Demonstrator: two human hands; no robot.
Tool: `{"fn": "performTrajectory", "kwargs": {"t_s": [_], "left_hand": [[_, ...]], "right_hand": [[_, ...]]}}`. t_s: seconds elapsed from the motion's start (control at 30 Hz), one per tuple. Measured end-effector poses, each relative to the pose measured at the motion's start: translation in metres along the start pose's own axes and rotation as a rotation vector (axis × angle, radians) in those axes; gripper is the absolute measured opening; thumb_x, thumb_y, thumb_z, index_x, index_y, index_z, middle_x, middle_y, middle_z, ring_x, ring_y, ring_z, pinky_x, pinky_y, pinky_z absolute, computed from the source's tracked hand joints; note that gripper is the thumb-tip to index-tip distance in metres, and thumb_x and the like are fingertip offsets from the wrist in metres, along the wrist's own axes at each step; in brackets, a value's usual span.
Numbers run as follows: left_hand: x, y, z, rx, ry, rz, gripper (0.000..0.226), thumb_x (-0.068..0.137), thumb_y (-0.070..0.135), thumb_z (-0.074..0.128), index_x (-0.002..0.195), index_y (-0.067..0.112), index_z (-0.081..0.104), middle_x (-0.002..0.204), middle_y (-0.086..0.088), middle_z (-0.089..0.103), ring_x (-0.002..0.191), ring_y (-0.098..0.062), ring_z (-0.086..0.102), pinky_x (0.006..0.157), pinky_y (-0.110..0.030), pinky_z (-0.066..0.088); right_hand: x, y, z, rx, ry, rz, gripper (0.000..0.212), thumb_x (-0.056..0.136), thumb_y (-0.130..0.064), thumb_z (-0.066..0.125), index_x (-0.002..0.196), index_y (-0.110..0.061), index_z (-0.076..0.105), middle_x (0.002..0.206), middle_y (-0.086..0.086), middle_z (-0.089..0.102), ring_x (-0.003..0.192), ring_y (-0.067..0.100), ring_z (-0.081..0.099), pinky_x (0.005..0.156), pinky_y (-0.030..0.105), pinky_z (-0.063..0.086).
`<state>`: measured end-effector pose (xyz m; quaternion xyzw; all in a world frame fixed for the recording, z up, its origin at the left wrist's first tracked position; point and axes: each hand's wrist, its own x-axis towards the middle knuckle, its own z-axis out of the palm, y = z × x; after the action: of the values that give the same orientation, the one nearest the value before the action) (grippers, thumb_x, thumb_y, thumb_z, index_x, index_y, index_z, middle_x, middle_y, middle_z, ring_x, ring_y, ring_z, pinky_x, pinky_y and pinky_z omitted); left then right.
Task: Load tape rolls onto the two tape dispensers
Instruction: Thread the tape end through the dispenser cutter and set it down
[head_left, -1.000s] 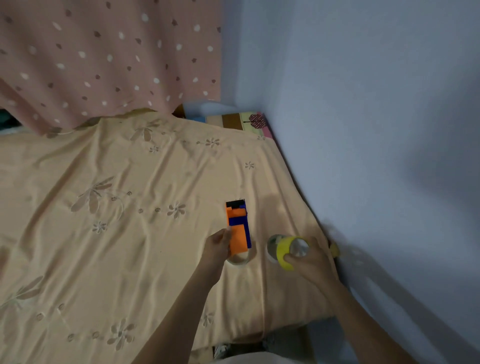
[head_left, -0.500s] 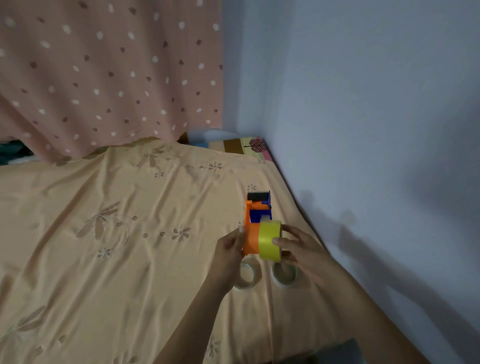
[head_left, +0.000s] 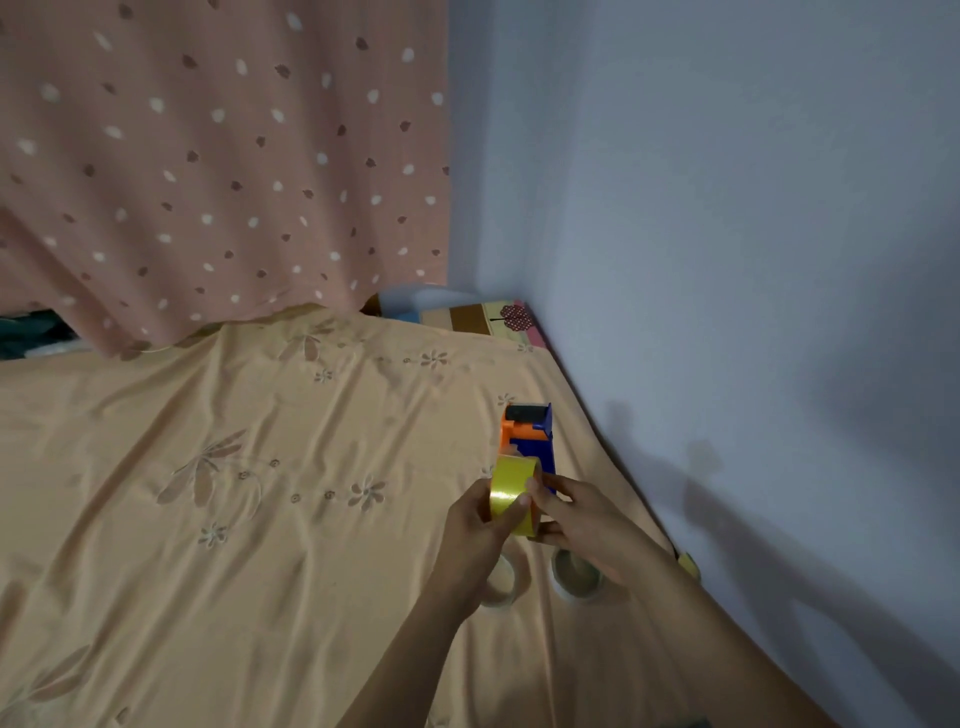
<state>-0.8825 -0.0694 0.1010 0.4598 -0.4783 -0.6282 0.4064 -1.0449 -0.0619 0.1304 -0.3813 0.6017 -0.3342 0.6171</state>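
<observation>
While no label is legible, both hands (head_left: 535, 519) hold the yellow tape roll (head_left: 511, 493) against the dispenser (head_left: 532, 434).

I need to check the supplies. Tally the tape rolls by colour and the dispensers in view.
Yellow tape roll: 1
Pale tape rolls: 2
Dispenser: 1
Total: 4, not counting a small yellow thing by the wall that I cannot identify.

A bed (head_left: 208, 571) covered by a peach flower-embroidered sheet (head_left: 322, 431) carries two pale tape rolls (head_left: 506, 584) side by side near its wall-side edge, partly hidden by the forearms.
</observation>
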Motion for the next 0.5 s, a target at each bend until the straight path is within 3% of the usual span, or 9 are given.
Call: {"fn": "performTrajectory", "kwargs": {"t_s": [0.07, 0.13, 0.2, 0.27, 0.3, 0.37, 0.43, 0.5], "left_hand": [[0.003, -0.001, -0.005, -0.001, 0.027, -0.024, 0.023, 0.086, 0.032, 0.077, 0.103, 0.017, 0.073, 0.097, -0.006, 0.079, 0.092, -0.022, 0.075, 0.08, -0.033, 0.06], [0.007, -0.001, -0.01, -0.011, 0.031, -0.062, 0.02, 0.088, 0.027, 0.075, 0.103, 0.013, 0.072, 0.094, -0.005, 0.079, 0.089, -0.021, 0.074, 0.082, -0.039, 0.058], [0.007, -0.001, -0.014, -0.032, 0.013, -0.09, 0.025, 0.09, 0.028, 0.073, 0.107, 0.01, 0.071, 0.092, -0.002, 0.077, 0.087, -0.018, 0.071, 0.081, -0.036, 0.055], [0.005, -0.001, -0.019, -0.088, -0.015, -0.121, 0.038, 0.088, 0.033, 0.071, 0.111, 0.004, 0.068, 0.095, -0.005, 0.075, 0.09, -0.019, 0.069, 0.084, -0.039, 0.055], [0.004, 0.0, -0.023, -0.117, -0.027, -0.131, 0.04, 0.09, 0.033, 0.069, 0.114, 0.001, 0.067, 0.099, -0.008, 0.074, 0.093, -0.021, 0.069, 0.088, -0.044, 0.055], [0.003, -0.001, -0.032, -0.164, -0.065, -0.14, 0.036, 0.099, 0.027, 0.063, 0.119, -0.002, 0.064, 0.107, -0.014, 0.074, 0.1, -0.028, 0.069, 0.099, -0.052, 0.053], [0.001, -0.003, -0.039, -0.202, -0.115, -0.15, 0.033, 0.103, 0.022, 0.056, 0.122, -0.003, 0.063, 0.112, -0.018, 0.074, 0.104, -0.031, 0.07, 0.103, -0.053, 0.052], [-0.002, -0.005, -0.044, -0.227, -0.169, -0.167, 0.035, 0.104, 0.02, 0.051, 0.127, -0.004, 0.061, 0.12, -0.024, 0.072, 0.107, -0.031, 0.07, 0.103, -0.049, 0.054]], "right_hand": [[-0.001, -0.007, 0.003, -0.188, 0.019, 0.036, 0.055, 0.091, -0.064, 0.05, 0.12, -0.018, 0.06, 0.114, 0.005, 0.071, 0.096, 0.021, 0.074, 0.085, 0.034, 0.061], [0.002, -0.011, 0.004, -0.481, 0.191, 0.006, 0.063, 0.093, -0.067, 0.042, 0.108, -0.011, 0.066, 0.096, 0.004, 0.073, 0.086, 0.022, 0.072, 0.079, 0.034, 0.06], [0.004, -0.015, 0.005, -0.62, 0.445, -0.089, 0.058, 0.093, -0.065, 0.043, 0.102, -0.012, 0.065, 0.086, -0.003, 0.068, 0.078, 0.017, 0.067, 0.063, 0.025, 0.052], [0.008, -0.014, 0.006, -0.616, 0.61, -0.178, 0.05, 0.091, -0.062, 0.052, 0.11, -0.016, 0.056, 0.097, -0.006, 0.06, 0.083, 0.013, 0.061, 0.058, 0.021, 0.045], [0.01, -0.013, 0.007, -0.593, 0.612, -0.194, 0.05, 0.088, -0.059, 0.06, 0.117, -0.019, 0.05, 0.106, -0.006, 0.052, 0.089, 0.013, 0.058, 0.061, 0.021, 0.045], [0.015, -0.011, 0.01, -0.452, 0.435, -0.136, 0.055, 0.084, -0.049, 0.072, 0.124, -0.027, 0.041, 0.11, -0.008, 0.046, 0.095, 0.012, 0.055, 0.068, 0.021, 0.046], [0.019, -0.006, 0.016, -0.369, 0.249, -0.067, 0.035, 0.086, -0.032, 0.073, 0.11, -0.026, 0.049, 0.097, -0.009, 0.06, 0.085, 0.011, 0.061, 0.067, 0.021, 0.05], [0.024, 0.003, 0.025, -0.394, 0.238, -0.049, 0.01, 0.09, -0.02, 0.065, 0.098, -0.019, 0.059, 0.085, 0.0, 0.067, 0.08, 0.018, 0.064, 0.07, 0.028, 0.053]]}}
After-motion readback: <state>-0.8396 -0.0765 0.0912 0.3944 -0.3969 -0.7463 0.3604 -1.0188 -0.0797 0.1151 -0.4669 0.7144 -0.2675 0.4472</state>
